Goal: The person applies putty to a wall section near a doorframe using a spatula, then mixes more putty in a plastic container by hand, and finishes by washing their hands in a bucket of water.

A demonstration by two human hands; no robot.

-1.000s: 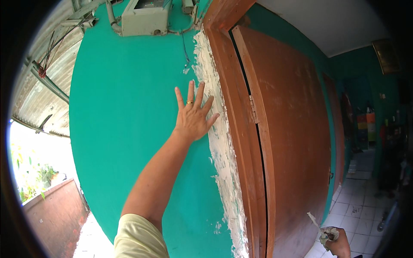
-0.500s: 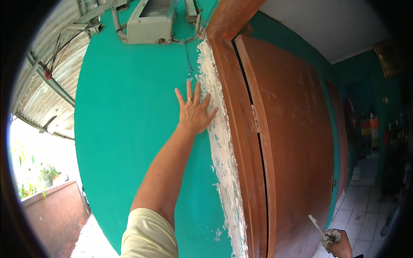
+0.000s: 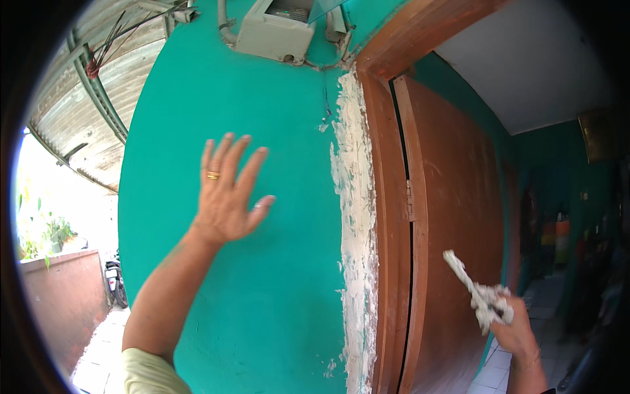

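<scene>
My left hand (image 3: 230, 194) is raised before the green wall (image 3: 282, 289), fingers spread, holding nothing, with a ring on one finger. Whether its palm touches the wall I cannot tell. To its right, a rough vertical strip of whitish putty (image 3: 357, 256) runs down the wall along the brown door frame (image 3: 390, 262). My right hand (image 3: 515, 331), low on the right, is closed around a putty-smeared scraper (image 3: 464, 272). The scraper is seen nearly edge-on, tilted up and left, with a lump of putty by the fingers. It is in front of the brown door (image 3: 459, 210).
A beige meter box (image 3: 275, 36) with pipes and cables hangs on the wall above. The door stands ajar into a dim tiled room on the right. At left are a low wall (image 3: 65, 295), plants (image 3: 42, 233), part of a motorbike (image 3: 115, 282) and a corrugated roof (image 3: 108, 85).
My left hand has moved left, away from the putty strip. My right hand has risen with the scraper and shows more fully. The view has shifted, so the wall and door sit farther right.
</scene>
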